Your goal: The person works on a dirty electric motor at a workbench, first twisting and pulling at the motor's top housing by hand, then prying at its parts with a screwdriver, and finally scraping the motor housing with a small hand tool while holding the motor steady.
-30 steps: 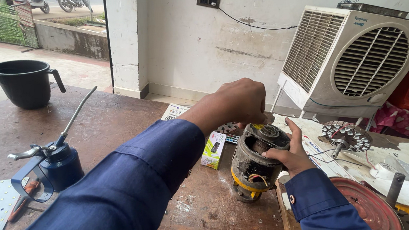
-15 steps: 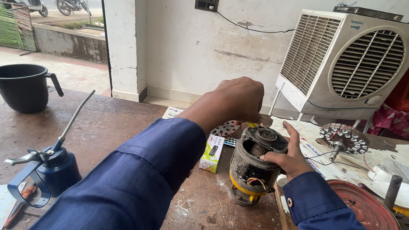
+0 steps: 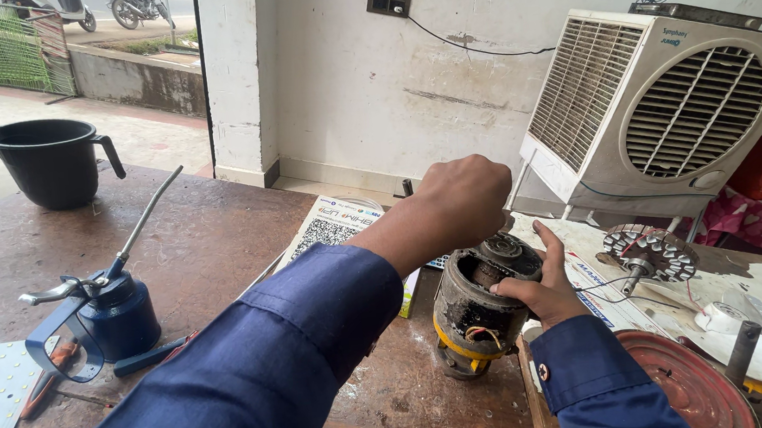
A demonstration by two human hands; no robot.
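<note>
1. The electric motor (image 3: 478, 307) stands tilted on the worn wooden surface (image 3: 215, 230), close to its front edge, with its open end up. The right hand (image 3: 542, 287) wraps its side, fingers spread on the casing. If that grip loosens the motor could tip off its narrow base, and it looks heavy enough to roll toward the edge.

2. The left hand (image 3: 464, 201) is closed in a fist just above the motor's top. Whether it pinches a small tool or part I cannot tell, as the knuckles hide the fingertips. A push from above that lands off-centre would likely twist the motor out of the steadying hand.

3. Thin coloured wires (image 3: 478, 335) show through an opening in the casing near the yellow band. They sit just beside the right palm — a slide of the hand could snag or pull them.

4. The right thumb and fingers lie at the rim of the top plate, directly under the fist. A slip downward risks pinching them.

5. A small finned rotor (image 3: 650, 255) on its shaft lies near the motor on the right, on printed paper. A jolt could send it rolling.

6. The blue oil can (image 3: 111, 314) with its long spout stands well apart to the left — little risk there, unless the left sleeve (image 3: 230, 387) sweeps back across it.
</note>
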